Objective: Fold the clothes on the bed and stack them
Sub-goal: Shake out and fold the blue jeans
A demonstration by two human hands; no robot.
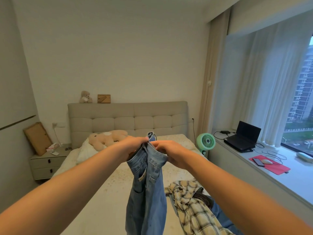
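Jeans (145,192), label unreadable, in both hands' grip

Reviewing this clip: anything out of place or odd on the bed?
Only unfinished work: a plaid shirt lies crumpled on the bed with other clothes beneath. Both the left hand and right hand hold the jeans up, unfolded.

Both forearms bare, no sleeves or jewellery.
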